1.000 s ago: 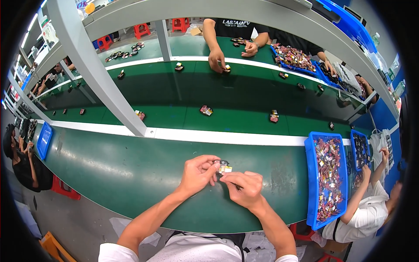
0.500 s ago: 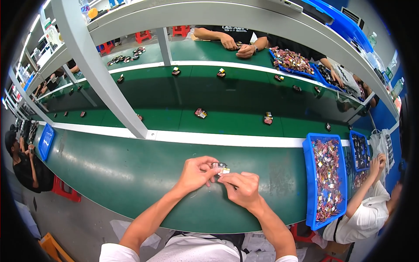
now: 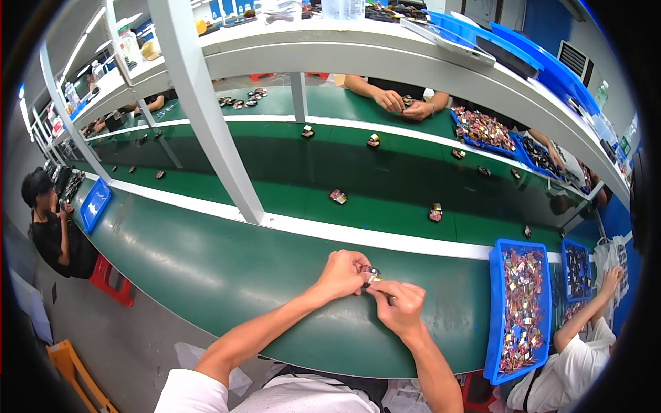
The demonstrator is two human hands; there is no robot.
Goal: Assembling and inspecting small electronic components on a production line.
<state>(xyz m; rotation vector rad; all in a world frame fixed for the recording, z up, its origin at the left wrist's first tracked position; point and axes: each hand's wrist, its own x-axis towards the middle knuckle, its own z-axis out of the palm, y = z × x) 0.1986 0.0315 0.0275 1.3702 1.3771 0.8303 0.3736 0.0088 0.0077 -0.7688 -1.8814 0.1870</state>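
Over the green worktop (image 3: 206, 255), my two hands meet at a small dark part with a white and yellow label (image 3: 372, 273). My left hand (image 3: 342, 277) has its thumb and fingers closed on the part's left side. From the right, my right hand (image 3: 401, 306) pinches at its lower edge by the label. My fingers cover much of the part, so its exact kind cannot be made out.
A blue tray (image 3: 493, 323) heaped with small reddish and white pieces stands at my right. Beyond the white rail (image 3: 372, 239), a green conveyor belt (image 3: 282, 196) carries several small labelled parts. A grey post (image 3: 217, 131) rises front left. Co-workers sit left, right and opposite.
The view has tilted and swung a little, so the shelf and far benches show more. Both hands stay together on the small part, their fingers only slightly shifted.
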